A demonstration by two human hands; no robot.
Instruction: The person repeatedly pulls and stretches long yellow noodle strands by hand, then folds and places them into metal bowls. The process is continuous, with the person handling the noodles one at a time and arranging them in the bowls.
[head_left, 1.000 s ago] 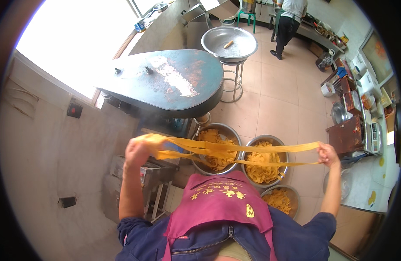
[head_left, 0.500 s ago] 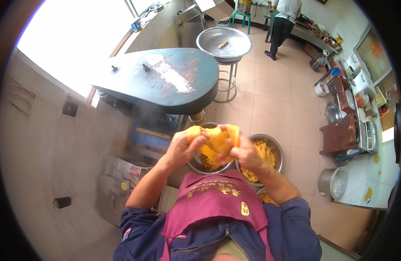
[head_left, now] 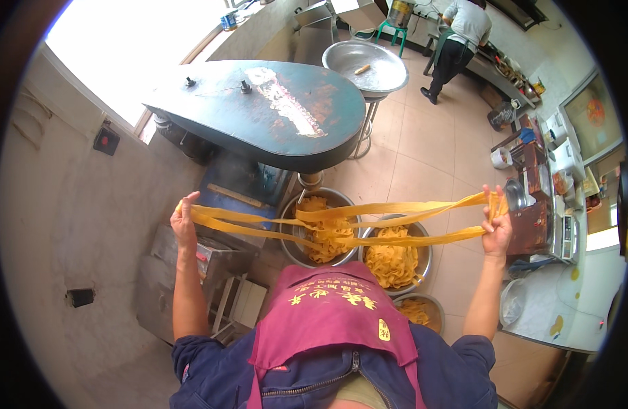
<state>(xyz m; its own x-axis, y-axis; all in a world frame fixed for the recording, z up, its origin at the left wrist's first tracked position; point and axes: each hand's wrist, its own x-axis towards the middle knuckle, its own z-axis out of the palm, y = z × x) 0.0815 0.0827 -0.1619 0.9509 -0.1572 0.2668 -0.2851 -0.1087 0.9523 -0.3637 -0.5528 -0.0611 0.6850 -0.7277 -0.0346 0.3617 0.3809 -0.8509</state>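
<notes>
Noodles [head_left: 396, 207], broad, flat and yellow-orange, stretch in long smooth ribbons from hand to hand across my view, sagging a little above two bowls and looking soft and matte. From my remote seat I see the left grip [head_left: 185, 213] closed on their ends at one side, and the right grip [head_left: 495, 228] grasping the other ends, the ribbons looped about its partly raised fingers. Beneath them a round, shiny metal bowl [head_left: 289, 247] holds a tangled, curling heap [head_left: 327, 235] of the same stuff; just beside it I make out a second metal bowl [head_left: 425, 249] filled with looser folds, and near that a smaller load in a third bowl [head_left: 435, 312], partly behind the maroon cloth apron [head_left: 334, 313]. Ahead of me lies a teardrop-shaped, blue-green machine cover [head_left: 225, 112], scuffed with rust and a ragged pale streak. Past it, a wide metal basin [head_left: 385, 76] on a stand carries a short tan stick [head_left: 362, 69]. Large pinkish-beige tiles pave the floor [head_left: 423, 157], a pale, stained plaster wall [head_left: 62, 225] curves up at left, and a glossy pale bench [head_left: 552, 320] runs at right. Far off stands a person [head_left: 460, 41] in a light top.
</notes>
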